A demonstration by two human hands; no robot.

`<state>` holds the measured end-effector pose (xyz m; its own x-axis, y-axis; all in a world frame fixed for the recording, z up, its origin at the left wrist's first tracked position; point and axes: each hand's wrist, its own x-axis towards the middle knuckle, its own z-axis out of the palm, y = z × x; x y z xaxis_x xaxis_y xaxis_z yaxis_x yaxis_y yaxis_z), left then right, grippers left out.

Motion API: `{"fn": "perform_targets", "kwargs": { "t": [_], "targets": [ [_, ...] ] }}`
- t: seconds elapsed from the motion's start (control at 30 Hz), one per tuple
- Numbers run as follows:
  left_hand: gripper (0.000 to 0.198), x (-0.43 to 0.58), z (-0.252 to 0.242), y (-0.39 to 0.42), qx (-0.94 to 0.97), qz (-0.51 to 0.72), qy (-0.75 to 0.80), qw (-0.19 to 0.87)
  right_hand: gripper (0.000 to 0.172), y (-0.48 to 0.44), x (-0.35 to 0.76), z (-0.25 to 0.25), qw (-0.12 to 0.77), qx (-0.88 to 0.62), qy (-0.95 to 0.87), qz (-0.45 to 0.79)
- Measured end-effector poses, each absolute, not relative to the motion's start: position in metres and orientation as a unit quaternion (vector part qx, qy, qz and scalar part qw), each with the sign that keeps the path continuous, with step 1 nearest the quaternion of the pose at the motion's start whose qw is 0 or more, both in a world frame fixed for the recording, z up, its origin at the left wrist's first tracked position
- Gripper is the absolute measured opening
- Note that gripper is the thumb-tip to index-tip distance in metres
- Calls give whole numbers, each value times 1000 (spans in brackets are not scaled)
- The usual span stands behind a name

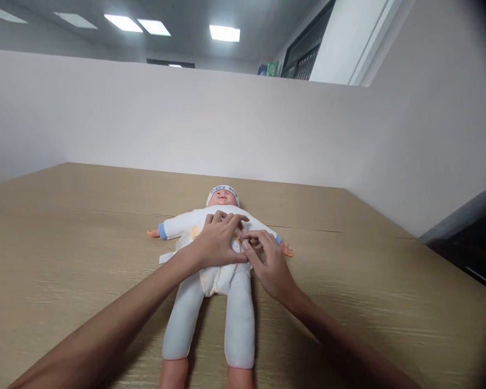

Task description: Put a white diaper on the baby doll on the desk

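A baby doll [240, 319] lies on its back, legs toward me, in a white outfit with blue cuffs. Around its hips is a white diaper [216, 281] with orange-yellow prints. My left hand [221, 237] rests over the diaper's front at the belly, thumb apart from the bent fingers. At the diaper's right side, my right hand [267, 259] has thumb and index finger pinched at its edge; the exact bit between them is partly hidden. On the left, a white diaper tab [167, 258] sticks out sideways, unfastened.
The doll is on a wood-grain table [85, 237]. Behind it stands a pale wall [186, 119]. A dark, glossy object [470, 243] is beyond the table's right edge.
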<state>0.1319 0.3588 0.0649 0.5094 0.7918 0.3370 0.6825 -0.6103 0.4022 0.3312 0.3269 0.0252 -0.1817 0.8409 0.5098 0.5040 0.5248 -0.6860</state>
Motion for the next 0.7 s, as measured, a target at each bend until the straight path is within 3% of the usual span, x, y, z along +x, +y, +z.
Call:
{"fn": "perform_targets", "kwargs": {
  "t": [0.27,0.37,0.47,0.57,0.7],
  "targets": [
    [77,128,66,358,865,249,419,116,54,318,346,9,378,-334,-859,83],
    [77,117,75,354,862,268,382,197,58,321,349,11,364,-320,-871,77],
    [60,95,76,350,820,342,360,283,58,324,352,13,361,-300,-879,81],
    [45,61,59,346,775,407,422,236,57,327,354,13,361,-289,-884,73],
    [40,11,26,340,749,404,501,157,53,328,355,13,371,-299,-877,68]
  ]
}}
